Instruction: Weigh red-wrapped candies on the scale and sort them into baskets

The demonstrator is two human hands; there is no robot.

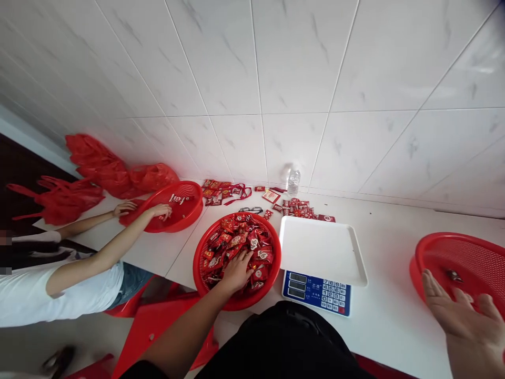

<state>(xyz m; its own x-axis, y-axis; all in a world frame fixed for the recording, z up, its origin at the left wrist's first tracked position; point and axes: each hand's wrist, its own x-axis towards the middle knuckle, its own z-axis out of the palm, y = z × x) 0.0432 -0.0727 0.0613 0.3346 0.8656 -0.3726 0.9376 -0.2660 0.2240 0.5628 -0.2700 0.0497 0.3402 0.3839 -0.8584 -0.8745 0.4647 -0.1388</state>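
My left hand [238, 272] rests on the heap of small red candy packets [232, 239] inside a round red plastic basket [198, 263]. Its fingers are a little apart and lie over the packets; I see none gripped. Far to the right, my right hand [465, 316] is spread, palm up, at the near side of a second red basket [437, 239]. Nothing lies on that palm. Just beyond its fingers, a small dark packet [454, 275] shows against the basket; whether it touches the bottom I cannot tell.
A scale with a white tray [321, 247] and blue keypad [315, 292] stands between the baskets. Loose packets [300, 208], glasses [251, 210] and a clear bottle [293, 181] lie near the wall. On the left, a co-worker's hands [160, 211] are at another red basket [193, 202], beside red bags [98, 163].
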